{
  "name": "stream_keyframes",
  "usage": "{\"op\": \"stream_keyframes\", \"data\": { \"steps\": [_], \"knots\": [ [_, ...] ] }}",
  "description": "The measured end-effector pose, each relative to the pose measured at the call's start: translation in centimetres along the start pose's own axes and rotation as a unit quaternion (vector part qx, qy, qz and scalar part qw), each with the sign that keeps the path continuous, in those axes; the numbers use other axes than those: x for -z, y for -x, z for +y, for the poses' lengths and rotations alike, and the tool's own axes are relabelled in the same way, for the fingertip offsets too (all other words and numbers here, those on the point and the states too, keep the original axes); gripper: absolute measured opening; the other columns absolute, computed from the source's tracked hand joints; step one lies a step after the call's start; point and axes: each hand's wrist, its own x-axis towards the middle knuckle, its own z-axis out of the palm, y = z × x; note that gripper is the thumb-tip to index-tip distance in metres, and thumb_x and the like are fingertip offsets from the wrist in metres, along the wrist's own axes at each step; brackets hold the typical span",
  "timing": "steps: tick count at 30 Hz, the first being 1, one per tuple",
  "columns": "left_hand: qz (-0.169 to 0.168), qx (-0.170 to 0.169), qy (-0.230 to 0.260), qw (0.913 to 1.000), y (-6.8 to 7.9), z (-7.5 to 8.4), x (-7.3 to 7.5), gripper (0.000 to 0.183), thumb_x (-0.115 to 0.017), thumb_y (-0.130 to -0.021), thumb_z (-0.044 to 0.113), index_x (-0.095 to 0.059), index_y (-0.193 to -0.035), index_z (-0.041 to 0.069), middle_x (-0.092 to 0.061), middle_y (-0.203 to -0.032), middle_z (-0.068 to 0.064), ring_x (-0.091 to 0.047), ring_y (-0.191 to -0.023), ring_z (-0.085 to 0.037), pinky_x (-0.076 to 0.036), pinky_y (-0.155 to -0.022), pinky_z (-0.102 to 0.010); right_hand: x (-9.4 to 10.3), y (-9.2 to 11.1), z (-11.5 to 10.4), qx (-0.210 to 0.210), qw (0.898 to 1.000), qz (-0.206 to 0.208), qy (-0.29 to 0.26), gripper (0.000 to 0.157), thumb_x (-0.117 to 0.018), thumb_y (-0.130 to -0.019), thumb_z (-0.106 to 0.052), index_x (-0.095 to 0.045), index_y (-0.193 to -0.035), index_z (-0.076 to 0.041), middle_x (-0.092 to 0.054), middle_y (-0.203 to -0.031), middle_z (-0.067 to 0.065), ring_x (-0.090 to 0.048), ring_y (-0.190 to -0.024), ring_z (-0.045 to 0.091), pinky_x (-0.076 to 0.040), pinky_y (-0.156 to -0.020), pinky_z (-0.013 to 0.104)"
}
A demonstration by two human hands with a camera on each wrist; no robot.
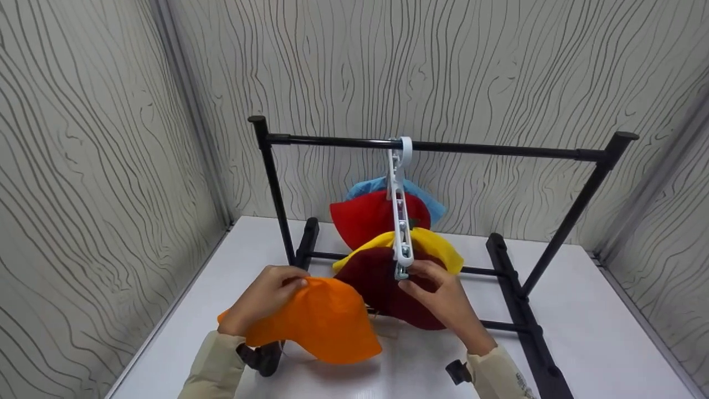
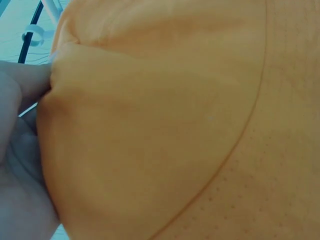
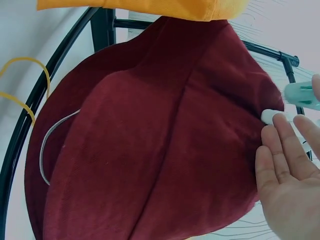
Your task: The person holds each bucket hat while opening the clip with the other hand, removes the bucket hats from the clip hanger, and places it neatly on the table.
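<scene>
My left hand (image 1: 270, 295) pinches an orange bucket hat (image 1: 332, 327) by the top of its crown, and the brim hangs down over the white table. Its crown and stitched brim fill most of the left wrist view. Out at the near end of a white multi-clip hanger (image 1: 400, 221), my right hand (image 1: 440, 291) has thumb and fingertips around a pale clip (image 1: 401, 272). A maroon bucket hat (image 3: 150, 135) hangs just behind that clip. In the right wrist view the fingers reach beside its crown, with the pale green clip part (image 3: 300, 94) near the thumb.
The hanger hooks over the bar of a black rack (image 1: 498, 149). Farther back on it hang a yellow hat (image 1: 440, 247), a red hat (image 1: 363, 216) and a light blue hat (image 1: 426, 199). The rack's black feet (image 1: 526, 327) stand on the white table (image 1: 609, 343), with patterned walls around.
</scene>
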Motion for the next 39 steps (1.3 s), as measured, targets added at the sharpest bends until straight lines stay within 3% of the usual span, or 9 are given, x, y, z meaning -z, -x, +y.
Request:
{"op": "stream_keyframes", "data": {
  "steps": [6, 12, 17, 24, 30, 39],
  "knots": [
    [0.005, 0.01, -0.008, 0.9999, 0.2, -0.4, 0.9, 0.015, -0.06, -0.094, 0.011, -0.074, -0.101, 0.012, -0.072, -0.097, 0.0, -0.063, -0.085, -0.012, -0.056, -0.084, -0.029, 0.2, 0.2, -0.1, 0.003, 1.0, -0.005, 0.006, 0.033, -0.072, -0.086, -0.022, -0.066, -0.118, -0.018, -0.066, -0.117, -0.002, -0.06, -0.11, 0.017, -0.049, -0.1, 0.033],
    [0.008, 0.016, -0.011, 0.9998, 0.2, -0.8, 1.6, 0.015, -0.06, -0.094, 0.01, -0.074, -0.101, 0.01, -0.072, -0.098, -0.001, -0.063, -0.086, -0.013, -0.055, -0.083, -0.029, 0.3, 0.3, 0.2, -0.011, 1.0, 0.005, 0.003, 0.028, -0.069, -0.089, -0.018, -0.067, -0.117, -0.021, -0.067, -0.114, -0.005, -0.061, -0.106, 0.013, -0.05, -0.097, 0.025],
    [0.014, 0.023, -0.021, 0.9994, 0.4, -1.2, 2.3, 0.016, -0.06, -0.095, 0.011, -0.074, -0.101, 0.012, -0.072, -0.099, 0.0, -0.064, -0.086, -0.012, -0.055, -0.083, -0.029, 0.4, 0.4, 0.5, -0.016, 1.0, 0.014, 0.009, 0.028, -0.066, -0.091, -0.019, -0.066, -0.119, -0.02, -0.067, -0.114, -0.003, -0.062, -0.104, 0.014, -0.051, -0.097, 0.028],
    [0.02, 0.04, -0.014, 0.9989, 0.7, -1.6, 3.1, 0.016, -0.059, -0.095, 0.009, -0.073, -0.099, 0.014, -0.072, -0.096, 0.001, -0.063, -0.082, -0.011, -0.055, -0.078, -0.025, 0.5, 0.4, 1.0, -0.012, 1.0, 0.01, 0.004, 0.028, -0.063, -0.093, -0.021, -0.067, -0.12, -0.02, -0.067, -0.118, -0.004, -0.062, -0.107, 0.011, -0.048, -0.095, 0.017],
    [0.028, 0.056, -0.018, 0.9979, 1.1, -2.0, 3.7, 0.015, -0.059, -0.095, 0.009, -0.073, -0.1, 0.013, -0.071, -0.097, 0.0, -0.063, -0.084, -0.013, -0.055, -0.081, -0.028, 0.4, 0.4, 1.3, -0.007, 1.0, 0.016, 0.016, 0.028, -0.062, -0.093, -0.02, -0.066, -0.121, -0.019, -0.065, -0.123, -0.002, -0.062, -0.112, 0.015, -0.049, -0.098, 0.026],
    [0.047, 0.069, -0.027, 0.9962, 1.9, -2.9, 4.7, 0.016, -0.058, -0.095, 0.011, -0.072, -0.102, 0.011, -0.071, -0.097, -0.003, -0.062, -0.084, -0.015, -0.055, -0.081, -0.031, 0.3, 0.3, 1.4, -0.015, 0.999, 0.019, 0.021, 0.027, -0.063, -0.093, -0.016, -0.067, -0.12, -0.021, -0.065, -0.122, -0.005, -0.061, -0.114, 0.016, -0.049, -0.099, 0.03]
  ]
}}
